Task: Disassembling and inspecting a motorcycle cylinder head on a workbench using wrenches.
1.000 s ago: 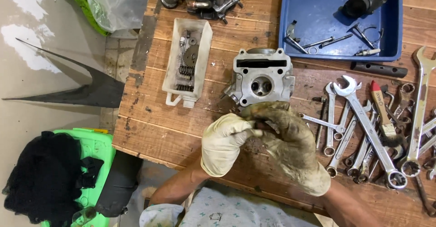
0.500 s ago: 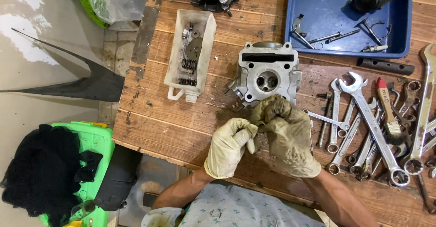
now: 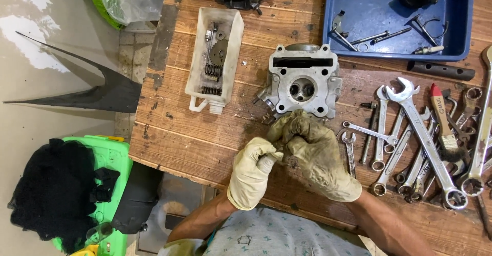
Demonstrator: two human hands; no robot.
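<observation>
A: Where are we? Hands?

B: Our left hand [image 3: 253, 171] and right hand [image 3: 315, 156], both gloved, are curled and pressed together over the near edge of the wooden table [image 3: 174, 133]. Whatever small part we're pinching is hidden.

A: Cylinder head?

B: The cylinder head [image 3: 303, 86] sits just beyond our fingers, almost touching. Wrenches [image 3: 415, 133] crowd the right; bare boards left, up to the white parts tray [image 3: 197, 82].

Between gloved fingertips: small dark part [image 3: 292, 160], too tiny to identify.
Far right of grip: long spanner [image 3: 480, 133], cropped by edge.
</observation>
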